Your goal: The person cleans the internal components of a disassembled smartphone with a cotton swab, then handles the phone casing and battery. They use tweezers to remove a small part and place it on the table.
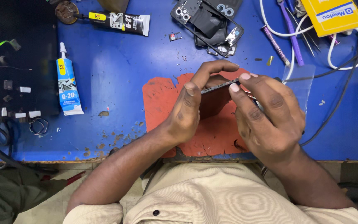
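Both my hands hold a thin dark phone [218, 86] edge-up over the worn red patch [162, 99] of the blue work mat [117, 74]. My left hand [189, 110] grips its left end, thumb on the near face and fingers curled over the top. From the right, my right hand [266, 116] pinches the upper edge with thumb and fingertips. Most of the phone's body is hidden behind my fingers.
A white-and-blue glue tube [68, 85] lies at the left, a black glue tube [119, 20] at the top. A disassembled phone frame with loose parts [208, 23] sits at top centre. Purple tools [289, 31], white cables [336, 49], a yellow box [332, 14] and a clear film [299, 81] crowd the right.
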